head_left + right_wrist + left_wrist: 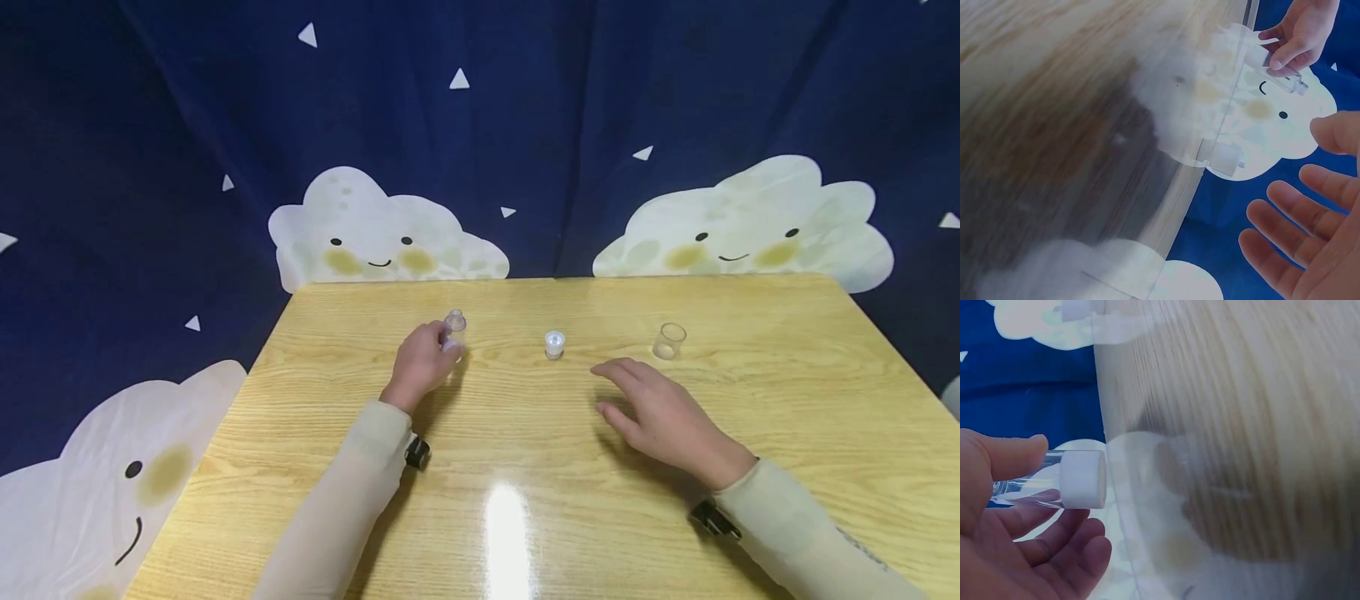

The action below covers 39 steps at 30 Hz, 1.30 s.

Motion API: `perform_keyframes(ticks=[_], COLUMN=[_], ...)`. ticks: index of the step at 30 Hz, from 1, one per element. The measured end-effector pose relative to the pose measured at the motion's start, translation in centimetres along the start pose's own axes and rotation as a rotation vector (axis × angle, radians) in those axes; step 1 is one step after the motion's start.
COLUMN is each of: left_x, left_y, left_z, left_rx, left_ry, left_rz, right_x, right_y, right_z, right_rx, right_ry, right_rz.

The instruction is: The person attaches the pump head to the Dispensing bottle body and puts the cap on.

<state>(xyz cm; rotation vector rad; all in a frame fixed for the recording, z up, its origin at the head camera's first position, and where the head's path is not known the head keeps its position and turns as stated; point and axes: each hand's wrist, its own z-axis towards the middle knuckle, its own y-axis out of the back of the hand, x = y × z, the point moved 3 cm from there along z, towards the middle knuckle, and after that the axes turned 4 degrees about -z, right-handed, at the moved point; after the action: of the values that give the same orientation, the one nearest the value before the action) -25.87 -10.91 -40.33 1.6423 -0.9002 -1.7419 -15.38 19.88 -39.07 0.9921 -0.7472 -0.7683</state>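
Note:
My left hand (pixel 426 360) pinches a small clear bottle (pixel 457 323) between thumb and fingers, at the left of the table. Its narrow neck points up, and its white end (pixel 1083 479) faces the tabletop. In the right wrist view the clear body slants out from between the fingers. My right hand (pixel 663 417) is held over the table with fingers apart and nothing in its grasp. Just beyond its fingertips stands a small white fitting (pixel 554 343), with a nub on top in the right wrist view. A clear cup (pixel 669 341) stands farther right.
The wooden table (pixel 570 500) spans the lower view, with a bright glare patch near the front. Behind its far edge hangs a dark blue curtain (pixel 525 125) printed with clouds and triangles. Each wrist wears a small black device (pixel 417 452).

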Motion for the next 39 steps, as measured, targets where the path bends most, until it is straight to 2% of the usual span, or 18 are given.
perform_keyframes(ticks=[14,22,33,39], left_x=[-1.0,-1.1,-1.0,-1.0], left_y=[0.0,-0.1,0.2,0.2], left_z=[-0.4,-0.6,-1.3,-1.5], left_rx=[-0.033,-0.008,-0.034,-0.029], left_ry=[-0.077,-0.079,-0.09,-0.106], left_rz=[-0.077,-0.103,-0.162,-0.137], right_x=[-0.2,-0.4,-0.5,-0.5], right_y=[0.0,0.3,0.3,0.4], right_z=[0.1,-0.1,0.0,0.0], right_rx=[0.006,-0.019,-0.047,-0.044], right_ry=[-0.004,-0.009,0.007,0.007], right_rz=[0.008,0.012,0.014,0.02])
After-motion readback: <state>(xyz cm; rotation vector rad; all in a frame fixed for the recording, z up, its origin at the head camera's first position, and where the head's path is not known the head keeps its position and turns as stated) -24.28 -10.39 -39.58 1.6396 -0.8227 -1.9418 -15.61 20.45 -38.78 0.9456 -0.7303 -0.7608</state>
